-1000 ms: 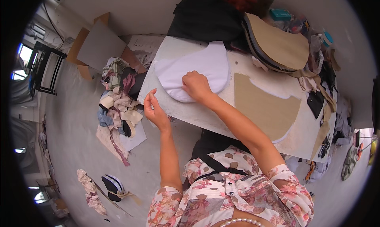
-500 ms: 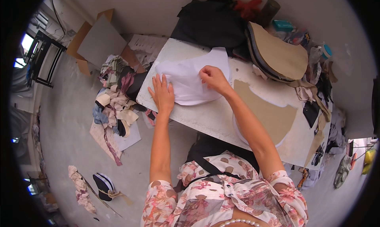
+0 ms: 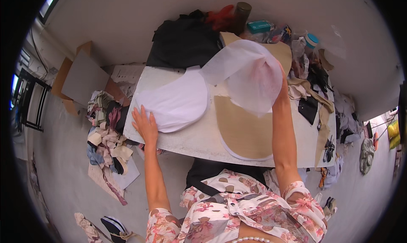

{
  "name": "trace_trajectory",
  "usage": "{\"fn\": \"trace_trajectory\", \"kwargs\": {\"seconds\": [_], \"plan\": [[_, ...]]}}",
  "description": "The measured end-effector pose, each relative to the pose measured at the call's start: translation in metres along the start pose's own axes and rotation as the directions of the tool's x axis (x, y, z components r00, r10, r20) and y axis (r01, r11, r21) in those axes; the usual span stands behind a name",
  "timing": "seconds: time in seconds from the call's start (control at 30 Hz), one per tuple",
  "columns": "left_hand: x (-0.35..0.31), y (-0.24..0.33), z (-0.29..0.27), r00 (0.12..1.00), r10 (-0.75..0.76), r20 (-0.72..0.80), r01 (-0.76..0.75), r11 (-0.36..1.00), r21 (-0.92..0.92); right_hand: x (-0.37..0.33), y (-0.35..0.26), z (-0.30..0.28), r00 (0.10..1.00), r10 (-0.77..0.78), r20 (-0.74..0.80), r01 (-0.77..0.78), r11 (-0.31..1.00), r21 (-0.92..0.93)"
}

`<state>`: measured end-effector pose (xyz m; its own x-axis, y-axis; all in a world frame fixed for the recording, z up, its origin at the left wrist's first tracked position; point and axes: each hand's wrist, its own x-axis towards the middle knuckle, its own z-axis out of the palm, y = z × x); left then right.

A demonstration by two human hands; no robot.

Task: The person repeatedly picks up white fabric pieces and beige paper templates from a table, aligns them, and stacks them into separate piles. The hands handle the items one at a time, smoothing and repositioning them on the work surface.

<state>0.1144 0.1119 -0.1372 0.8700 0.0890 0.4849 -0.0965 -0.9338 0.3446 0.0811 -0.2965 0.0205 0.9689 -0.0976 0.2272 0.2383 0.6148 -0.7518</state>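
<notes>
Two bare hands: the left hand (image 3: 146,124), left of centre in the frame, lies flat with fingers spread on the near-left edge of the pile; the right hand (image 3: 268,72), right of the upper centre, is raised behind the sheet and seen dimly through it.
Lifted sheet: thin, translucent white fabric (image 3: 243,88), rounded in outline, hanging in the upper centre; creases converge at the right hand, whose fingers appear to pinch it, though which fingertips meet cannot be told.
White pile: smooth, curved stack of white fabric pieces (image 3: 176,101), left of centre, lying under the left palm.
Change: half a second ago both hands were over the pile; the right has since swung rightward with the sheet, while the left stays at the pile's edge.
Meaning: one sheet now appears largely parted from the pile, which the left hand seems to steady.
Tan panel: flat, curved tan piece with a white margin (image 3: 246,128), centre right, below the sheet; contact between them cannot be told.
Support: pale, worn tabletop (image 3: 207,135), across the centre.
Surroundings: black draped fabric (image 3: 182,43), upper centre-left; mixed cloth scraps (image 3: 106,145), left.
</notes>
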Motion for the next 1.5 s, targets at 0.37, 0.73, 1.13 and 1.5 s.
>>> {"fn": "trace_trajectory", "kwargs": {"seconds": [0.37, 0.73, 1.13, 1.5], "plan": [[-0.063, 0.136, -0.079, 0.593, 0.450, 0.668, 0.806, -0.329, -0.493, -0.117, 0.051, 0.056, 0.737, 0.246, 0.629, 0.626, 0.103, -0.773], [-0.051, 0.146, -0.100, 0.851, 0.169, 0.497, 0.370, 0.477, -0.797, -0.109, 0.054, 0.067, 0.781, 0.046, 0.623, 0.581, 0.309, -0.753], [-0.050, 0.128, -0.136, 0.819, 0.117, 0.562, 0.525, 0.242, -0.816, -0.165, -0.036, -0.028, 0.919, 0.341, 0.198, 0.050, 0.398, -0.916], [-0.052, 0.174, -0.010, 0.732, 0.114, 0.672, 0.614, 0.318, -0.722, -0.194, -0.033, -0.099, 0.906, 0.152, -0.394, -0.369, 0.739, -0.564]]}}
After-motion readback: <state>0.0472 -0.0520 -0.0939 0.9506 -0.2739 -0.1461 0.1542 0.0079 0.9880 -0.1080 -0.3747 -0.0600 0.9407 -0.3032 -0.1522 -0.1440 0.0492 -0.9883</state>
